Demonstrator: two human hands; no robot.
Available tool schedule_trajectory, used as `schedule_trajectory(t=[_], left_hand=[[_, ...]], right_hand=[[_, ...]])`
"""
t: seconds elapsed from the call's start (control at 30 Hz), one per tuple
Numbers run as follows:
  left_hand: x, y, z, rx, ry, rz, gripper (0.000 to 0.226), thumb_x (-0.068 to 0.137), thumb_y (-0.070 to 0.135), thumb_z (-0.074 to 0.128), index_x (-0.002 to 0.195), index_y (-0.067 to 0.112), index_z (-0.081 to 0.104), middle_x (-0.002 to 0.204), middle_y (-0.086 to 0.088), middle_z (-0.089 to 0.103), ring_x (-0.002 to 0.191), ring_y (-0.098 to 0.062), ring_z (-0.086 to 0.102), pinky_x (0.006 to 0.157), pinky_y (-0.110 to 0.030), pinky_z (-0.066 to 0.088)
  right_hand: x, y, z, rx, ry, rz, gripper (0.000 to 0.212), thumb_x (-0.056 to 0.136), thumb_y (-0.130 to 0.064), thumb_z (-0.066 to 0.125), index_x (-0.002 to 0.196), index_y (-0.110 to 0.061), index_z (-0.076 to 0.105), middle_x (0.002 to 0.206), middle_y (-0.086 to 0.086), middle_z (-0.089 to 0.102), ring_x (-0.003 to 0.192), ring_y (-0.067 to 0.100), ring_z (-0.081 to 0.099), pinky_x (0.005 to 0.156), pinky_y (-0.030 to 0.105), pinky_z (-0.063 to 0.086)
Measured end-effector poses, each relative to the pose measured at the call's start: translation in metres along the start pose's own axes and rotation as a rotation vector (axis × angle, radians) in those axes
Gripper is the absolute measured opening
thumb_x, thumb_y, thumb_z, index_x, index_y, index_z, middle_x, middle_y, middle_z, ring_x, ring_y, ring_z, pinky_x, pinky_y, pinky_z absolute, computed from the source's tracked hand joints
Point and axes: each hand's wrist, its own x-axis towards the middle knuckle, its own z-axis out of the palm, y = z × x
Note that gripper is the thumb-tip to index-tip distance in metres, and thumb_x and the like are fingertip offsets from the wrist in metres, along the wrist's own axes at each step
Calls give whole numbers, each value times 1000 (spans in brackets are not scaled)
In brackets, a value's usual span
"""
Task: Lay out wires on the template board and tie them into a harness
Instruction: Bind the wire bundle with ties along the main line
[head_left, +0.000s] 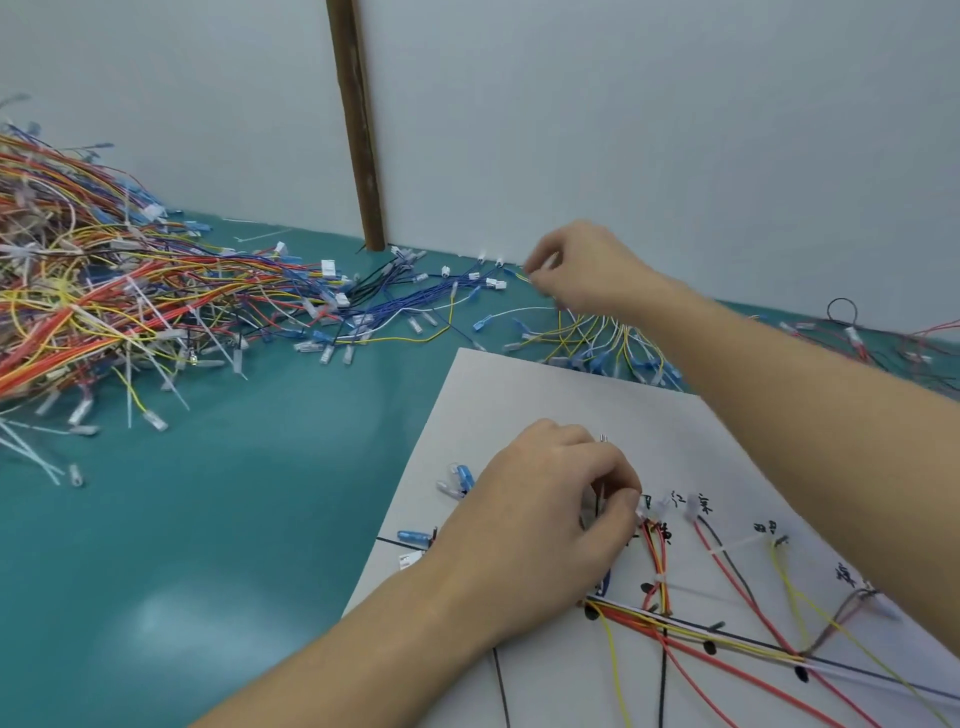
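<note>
Teal bench (218, 519) is holding the white template board (545, 395) near right, red and yellow wires (727, 613) lying across it. Left hand (540, 525) is pinching something small on it, can't tell what. Right hand (582, 265) is pinching a loose wire end at the far wall.

A big pile of wires (104, 280) lies on the table (208, 519) at the left of the frame. The template board (545, 395) lies on the table at the lower right. Some wires (727, 613) lie across the board near its lower right. The left hand (545, 519) rests on the board in the lower middle. The right hand (582, 265) is above it, behind the board, over a small bunch of wires (602, 343). A post (358, 124) stands against the wall (675, 130) at the top middle.
</note>
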Motion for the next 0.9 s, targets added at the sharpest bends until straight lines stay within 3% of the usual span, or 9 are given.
schedule_trajectory(t=[0.17, 0.27, 0.37, 0.57, 0.7, 0.8, 0.83, 0.9], left_hand=[[2, 1, 2, 26, -16, 14, 11, 97, 31, 59, 93, 30, 70, 87, 15, 61, 93, -3, 48, 82, -17, 39], [2, 1, 3, 19, -22, -1, 11, 97, 33, 59, 92, 31, 69, 87, 16, 61, 95, -4, 50, 83, -19, 40], [1, 1, 2, 11, -21, -18, 11, 96, 34, 60, 90, 31, 69, 85, 17, 62, 96, -5, 52, 83, -18, 40], [2, 0, 2, 24, -19, -21, 11, 95, 33, 60, 89, 31, 69, 84, 17, 61, 94, -5, 52, 81, -15, 39], [2, -1, 2, 32, -27, -16, 11, 95, 35, 60, 89, 32, 69, 84, 18, 60, 95, -5, 52, 79, -12, 37], [2, -2, 2, 36, -28, -12, 11, 96, 35, 60, 89, 32, 69, 83, 18, 60, 94, -4, 52, 79, -12, 36], [2, -2, 2, 38, -29, -11, 11, 96, 34, 61, 90, 32, 69, 84, 18, 60, 93, -4, 52, 79, -13, 37], [1, -1, 2, 40, -32, -11, 10, 96, 33, 61, 90, 32, 69, 84, 18, 60, 93, -4, 52, 79, -14, 37]], right_hand=[[-16, 98, -56, -301, 14, 374, 15, 87, -3, 65, 92, -3, 78, 93, 18, 76, 86, 33, 71, 86, 42, 61], [-31, 123, -47, -287, -26, 372, 13, 88, -5, 69, 94, -9, 79, 94, 14, 74, 81, 28, 63, 81, 33, 54], [-31, 131, -38, -279, 15, 355, 12, 88, -7, 71, 95, -12, 79, 104, 15, 75, 95, 32, 64, 79, 29, 46], [-30, 134, -34, -273, 65, 367, 10, 87, -7, 67, 88, -3, 76, 99, 18, 75, 96, 36, 67, 82, 37, 55], [-35, 141, -42, -86, 118, 394, 9, 87, -10, 73, 79, -12, 75, 81, 12, 74, 79, 29, 70, 83, 38, 58], [-40, 143, -47, 121, 193, 380, 9, 88, -13, 74, 79, -13, 75, 73, 8, 73, 58, 18, 66, 57, 24, 50], [-41, 142, -49, 202, 215, 405, 7, 87, -12, 73, 81, -12, 75, 74, 10, 73, 57, 19, 64, 52, 22, 45], [-44, 142, -50, 304, 250, 469, 7, 83, -10, 69, 79, -11, 75, 79, 17, 74, 63, 24, 60, 55, 28, 43]])
